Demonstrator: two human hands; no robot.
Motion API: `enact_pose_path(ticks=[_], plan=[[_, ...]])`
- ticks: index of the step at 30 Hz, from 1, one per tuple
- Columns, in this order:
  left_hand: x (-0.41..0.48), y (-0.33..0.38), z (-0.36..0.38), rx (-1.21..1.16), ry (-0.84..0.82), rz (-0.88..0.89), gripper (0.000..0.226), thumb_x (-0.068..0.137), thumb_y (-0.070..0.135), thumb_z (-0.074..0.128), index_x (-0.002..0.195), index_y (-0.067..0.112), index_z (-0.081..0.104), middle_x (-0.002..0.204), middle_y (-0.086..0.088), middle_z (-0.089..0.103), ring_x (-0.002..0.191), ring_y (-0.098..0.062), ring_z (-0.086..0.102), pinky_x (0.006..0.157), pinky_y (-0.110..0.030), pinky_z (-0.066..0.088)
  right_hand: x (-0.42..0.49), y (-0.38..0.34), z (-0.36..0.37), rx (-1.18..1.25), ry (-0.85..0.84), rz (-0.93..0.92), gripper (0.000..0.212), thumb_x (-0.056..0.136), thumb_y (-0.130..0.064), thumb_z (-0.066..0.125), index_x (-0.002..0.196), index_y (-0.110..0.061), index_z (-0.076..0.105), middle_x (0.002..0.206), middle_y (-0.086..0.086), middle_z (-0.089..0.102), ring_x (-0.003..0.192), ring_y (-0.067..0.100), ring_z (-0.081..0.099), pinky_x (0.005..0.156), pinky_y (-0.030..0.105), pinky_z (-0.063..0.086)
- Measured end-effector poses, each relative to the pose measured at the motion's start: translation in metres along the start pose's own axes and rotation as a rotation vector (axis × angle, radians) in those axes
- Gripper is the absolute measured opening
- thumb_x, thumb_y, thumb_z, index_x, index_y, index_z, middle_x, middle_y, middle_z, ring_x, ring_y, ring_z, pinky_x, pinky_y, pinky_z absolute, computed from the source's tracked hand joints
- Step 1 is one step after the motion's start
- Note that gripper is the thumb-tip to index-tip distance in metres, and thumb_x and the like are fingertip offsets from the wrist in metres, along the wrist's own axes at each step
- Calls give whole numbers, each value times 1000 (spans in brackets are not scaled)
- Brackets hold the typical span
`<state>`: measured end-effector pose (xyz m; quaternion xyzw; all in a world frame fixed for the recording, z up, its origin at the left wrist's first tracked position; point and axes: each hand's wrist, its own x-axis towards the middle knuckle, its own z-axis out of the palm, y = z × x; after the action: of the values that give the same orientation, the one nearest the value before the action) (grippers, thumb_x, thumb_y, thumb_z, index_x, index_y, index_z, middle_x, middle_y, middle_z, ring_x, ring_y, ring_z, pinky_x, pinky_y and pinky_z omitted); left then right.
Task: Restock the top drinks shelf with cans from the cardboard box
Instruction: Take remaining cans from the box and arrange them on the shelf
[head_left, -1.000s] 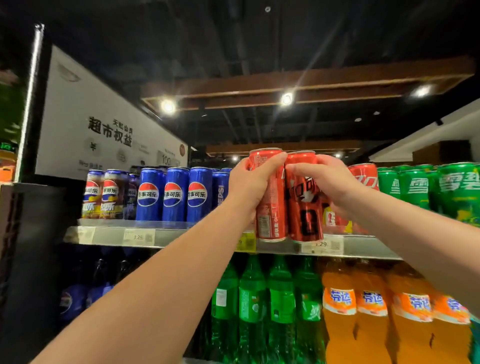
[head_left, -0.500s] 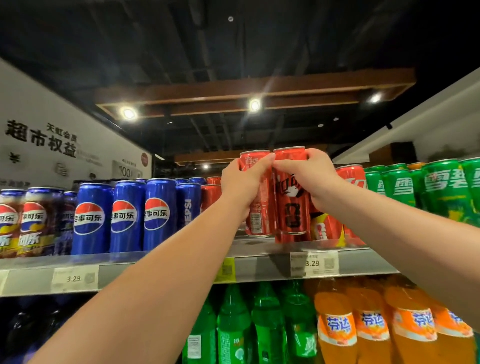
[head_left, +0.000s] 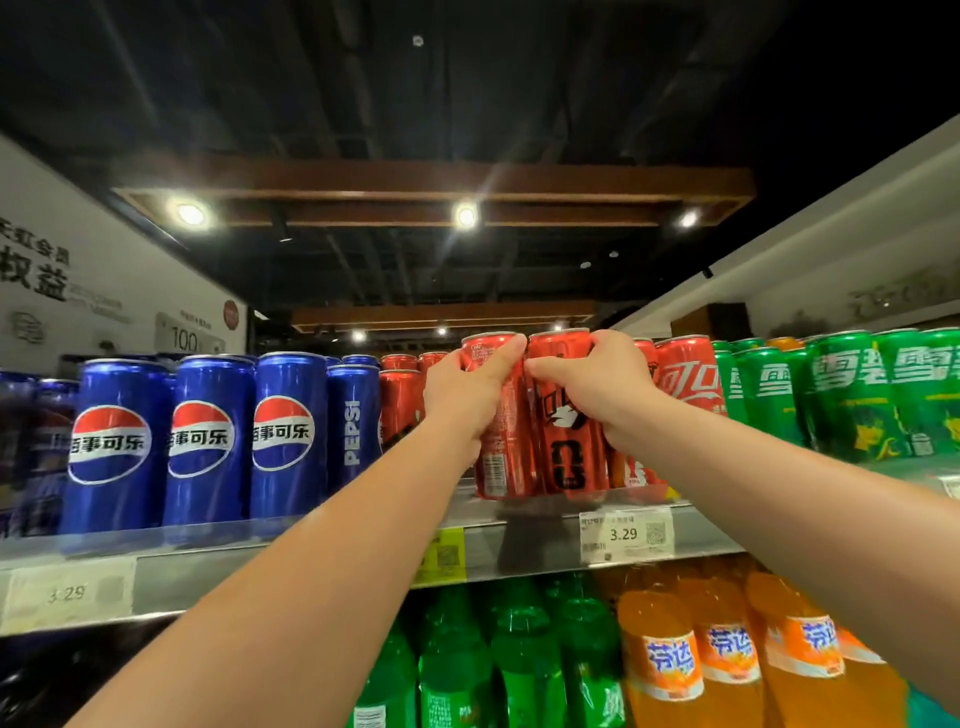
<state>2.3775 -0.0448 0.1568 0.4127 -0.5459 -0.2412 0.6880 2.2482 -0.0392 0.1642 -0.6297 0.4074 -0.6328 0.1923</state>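
Two tall red cola cans stand side by side on the top shelf (head_left: 524, 540), close to its front edge. My left hand (head_left: 462, 397) is wrapped around the left red can (head_left: 501, 457). My right hand (head_left: 605, 392) grips the right red can (head_left: 569, 462), which bears black lettering. Both cans are upright and touch each other, their bases at the shelf surface. More red cans (head_left: 402, 410) stand behind on the left, and another red cola can (head_left: 688, 374) is on the right. The cardboard box is out of view.
Blue Pepsi cans (head_left: 200, 441) fill the shelf to the left, green Sprite cans (head_left: 852, 395) to the right. Price tags (head_left: 626, 535) hang on the shelf rail. Below stand green bottles (head_left: 524, 660) and orange Fanta bottles (head_left: 722, 654).
Both hands have carried the two red cans further back onto the shelf and a little lower. The view has shifted right and closer to the shelf.
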Motion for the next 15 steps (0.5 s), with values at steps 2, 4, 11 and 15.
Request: enact_pose_path(ticks=[2, 4, 11, 15], plan=[[0, -3, -2, 9, 8, -11, 81, 51, 70, 76, 116, 25, 58, 105, -1, 69, 95, -24, 67, 87, -50, 52, 2, 4, 6, -46, 13, 18, 49, 77, -40, 77, 113, -13, 59, 101, 4, 67, 88, 20, 65, 74, 35, 54], [3, -8, -3, 23, 12, -13, 105, 35, 79, 72, 124, 27, 54, 113, -1, 66, 101, -26, 65, 89, -52, 51, 2, 6, 11, -93, 41, 6, 55, 77, -42, 77, 118, -12, 56, 106, 5, 65, 93, 22, 64, 81, 40, 55], [10, -15, -10, 47, 20, -41, 109, 42, 77, 71, 134, 25, 46, 119, -3, 63, 106, -26, 62, 90, -52, 50, -6, 9, 16, -240, 114, -101, 68, 80, -37, 75, 131, -11, 39, 121, 8, 57, 109, 26, 59, 83, 37, 52], [16, -16, -8, 70, 36, -43, 91, 61, 68, 73, 135, 22, 46, 119, -4, 63, 105, -27, 63, 90, -51, 51, -11, 17, 22, -283, 128, -173, 62, 82, -30, 74, 133, -15, 42, 125, 4, 54, 113, 21, 56, 82, 28, 45]])
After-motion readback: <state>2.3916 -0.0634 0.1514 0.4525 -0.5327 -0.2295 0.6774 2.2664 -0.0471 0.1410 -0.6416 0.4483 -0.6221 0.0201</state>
